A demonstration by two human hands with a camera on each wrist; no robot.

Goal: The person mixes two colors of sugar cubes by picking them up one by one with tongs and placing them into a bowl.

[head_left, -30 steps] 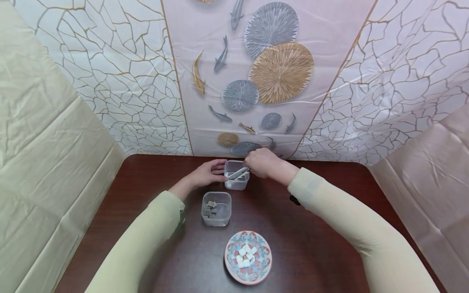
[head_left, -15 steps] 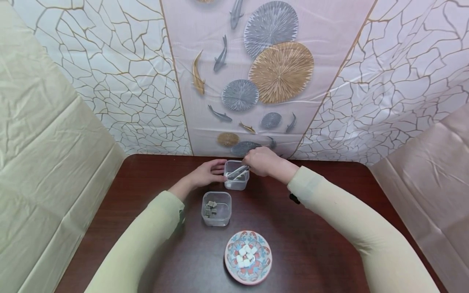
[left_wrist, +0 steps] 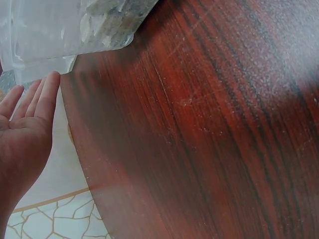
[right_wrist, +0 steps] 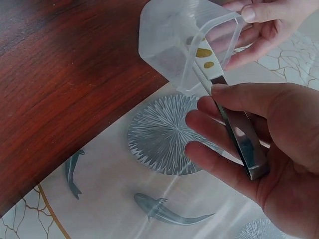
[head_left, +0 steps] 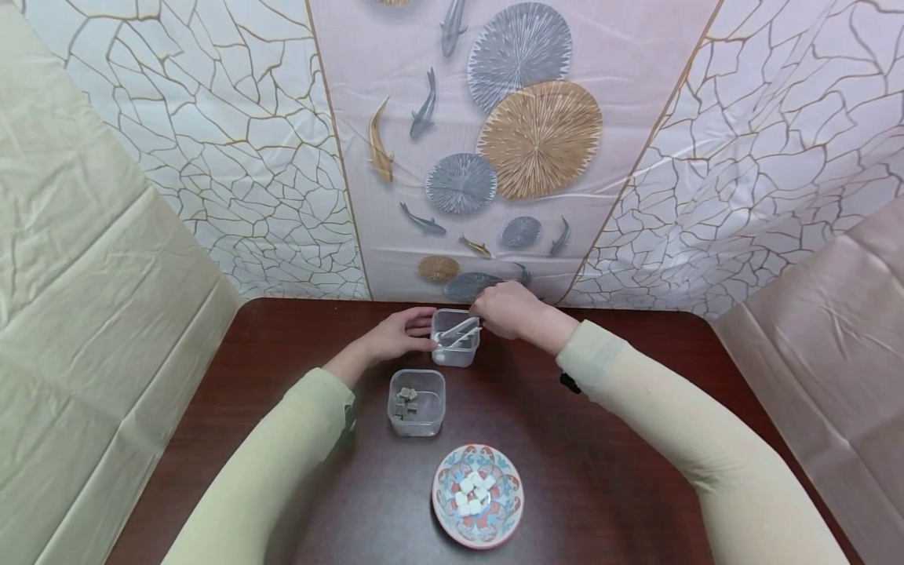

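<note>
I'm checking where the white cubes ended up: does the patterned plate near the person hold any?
Yes: in the head view the patterned plate holds a cluster of white cubes at its middle.

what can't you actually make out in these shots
- Tongs tips: right wrist view, blurred behind the clear far container wall; too small in the head view.
- Whether the tongs grip anything: same reason.
- Left hand: cut off by the left wrist frame edge.
- Dark pieces in the near container: too small in the head view, blurred in the left wrist view.
</note>
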